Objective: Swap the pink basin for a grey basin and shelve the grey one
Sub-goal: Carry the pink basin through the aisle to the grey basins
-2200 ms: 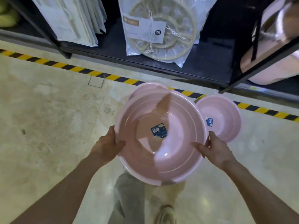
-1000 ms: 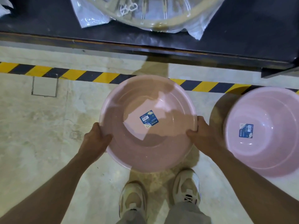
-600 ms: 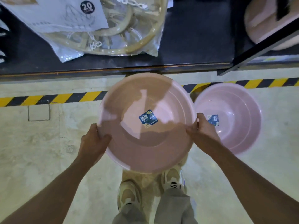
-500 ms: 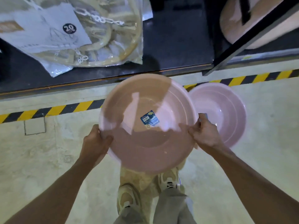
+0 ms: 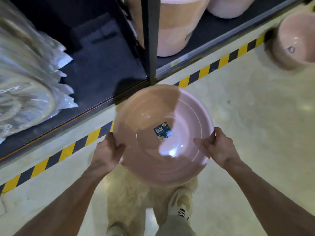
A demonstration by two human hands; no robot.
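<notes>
I carry a large round pink basin [image 5: 144, 147] with a blue label inside, level in front of my waist above the floor. My left hand [image 5: 106, 153] grips its left rim and my right hand [image 5: 219, 148] grips its right rim, thumbs over the edge. A second pink basin [image 5: 296, 41] lies on the floor at the far right, beside the striped tape. No grey basin is in view.
A dark low shelf [image 5: 102, 65] runs along the left, with a black upright post [image 5: 150, 40]. Bagged hanger rings [image 5: 25, 82] lie on it at left. Pink tubs [image 5: 172, 26] stand on the shelf behind the post. Yellow-black tape [image 5: 213, 65] edges the pale floor.
I have turned to the right with the basin still in both hands. The basin on the floor has shifted to the far right, and the post and pink tubs have come into view.
</notes>
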